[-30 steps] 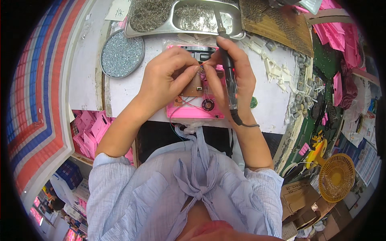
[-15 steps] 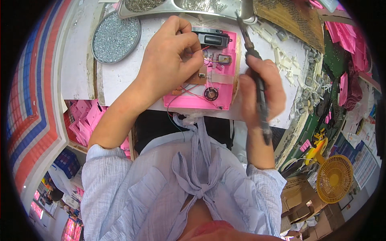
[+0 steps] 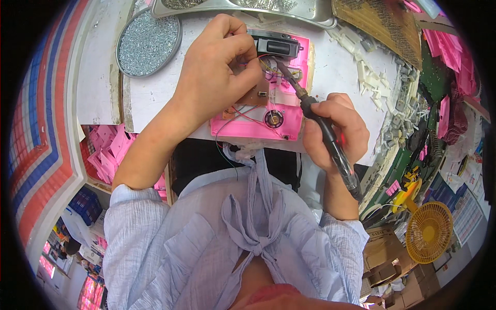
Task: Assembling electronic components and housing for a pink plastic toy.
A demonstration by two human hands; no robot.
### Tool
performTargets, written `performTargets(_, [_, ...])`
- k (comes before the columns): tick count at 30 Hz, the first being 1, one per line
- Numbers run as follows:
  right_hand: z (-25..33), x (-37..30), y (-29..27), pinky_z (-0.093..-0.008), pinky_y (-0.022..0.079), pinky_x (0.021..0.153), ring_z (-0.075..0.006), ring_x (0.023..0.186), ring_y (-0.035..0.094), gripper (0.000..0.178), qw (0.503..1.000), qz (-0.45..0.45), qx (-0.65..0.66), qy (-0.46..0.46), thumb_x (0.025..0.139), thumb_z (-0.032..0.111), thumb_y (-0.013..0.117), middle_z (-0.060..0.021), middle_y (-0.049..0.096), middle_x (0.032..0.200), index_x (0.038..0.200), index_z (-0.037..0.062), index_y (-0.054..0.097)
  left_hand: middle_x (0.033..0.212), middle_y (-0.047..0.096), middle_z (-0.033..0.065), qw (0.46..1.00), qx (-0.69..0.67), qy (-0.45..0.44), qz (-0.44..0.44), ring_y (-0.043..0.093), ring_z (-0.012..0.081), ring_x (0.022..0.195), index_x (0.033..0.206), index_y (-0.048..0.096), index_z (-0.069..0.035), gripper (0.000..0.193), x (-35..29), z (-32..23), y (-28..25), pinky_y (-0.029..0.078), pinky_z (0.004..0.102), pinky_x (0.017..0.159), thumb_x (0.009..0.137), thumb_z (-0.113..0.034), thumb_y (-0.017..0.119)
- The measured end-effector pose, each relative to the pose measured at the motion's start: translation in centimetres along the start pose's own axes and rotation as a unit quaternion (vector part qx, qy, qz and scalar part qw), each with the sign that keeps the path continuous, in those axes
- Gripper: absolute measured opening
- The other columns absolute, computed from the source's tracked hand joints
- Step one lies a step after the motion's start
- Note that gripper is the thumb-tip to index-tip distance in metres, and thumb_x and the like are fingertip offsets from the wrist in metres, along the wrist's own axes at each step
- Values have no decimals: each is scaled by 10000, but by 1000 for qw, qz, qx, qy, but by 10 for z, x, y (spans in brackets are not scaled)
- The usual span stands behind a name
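A pink plastic housing (image 3: pixel 292 125) lies on the white work surface, with a round speaker (image 3: pixel 274 119), a brown circuit board (image 3: pixel 254 96), a black module (image 3: pixel 279 47) and thin loose wires (image 3: pixel 248 114) in it. My left hand (image 3: pixel 219 70) is over its left side, thumb and forefinger pinched at a thin red wire (image 3: pixel 264 55). My right hand (image 3: pixel 338 132) is wrapped round the black handle of a soldering iron (image 3: pixel 328 135). The iron's metal tip points up and left into the housing, just below the black module, close to the wires. Whether it touches anything I cannot tell.
A round dish of small screws (image 3: pixel 149 44) stands at the far left. Along the back is a metal tray (image 3: pixel 248 14) with small metal parts. White plastic pieces (image 3: pixel 368 77) lie scattered at right, near a brown board (image 3: pixel 380 28). Pink parts (image 3: pixel 111 147) fill a bin at left.
My right hand has turned the soldering iron, bringing its tip from near the back tray down into the pink housing. My left hand stays pinched in almost the same spot.
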State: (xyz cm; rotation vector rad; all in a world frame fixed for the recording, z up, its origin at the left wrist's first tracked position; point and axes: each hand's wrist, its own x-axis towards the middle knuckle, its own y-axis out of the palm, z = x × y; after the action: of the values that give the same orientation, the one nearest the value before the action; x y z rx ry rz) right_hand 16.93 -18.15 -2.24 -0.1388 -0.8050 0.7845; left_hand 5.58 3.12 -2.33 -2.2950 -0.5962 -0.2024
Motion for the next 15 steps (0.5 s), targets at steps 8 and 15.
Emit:
performTargets(8, [-2, 3, 5, -320, 398, 529, -204, 513, 485, 305, 1000, -2, -6, -3, 719, -16, 762, -61, 620, 695, 1006, 18, 666, 932, 579, 125, 1000, -9, -5, -14, 618, 293, 816, 770, 646, -12, 116, 1, 0, 1, 523, 384, 712, 734, -87, 727])
performTargets(15, [2, 7, 6, -336, 418, 560, -227, 522, 495, 284, 999, 9, -34, -9, 699, 7, 772, -41, 572, 657, 964, 55, 681, 958, 561, 97, 1000, -15, -9, -5, 590, 224, 834, 807, 632, 6, 108, 0, -1, 1, 497, 304, 731, 750, -25, 718])
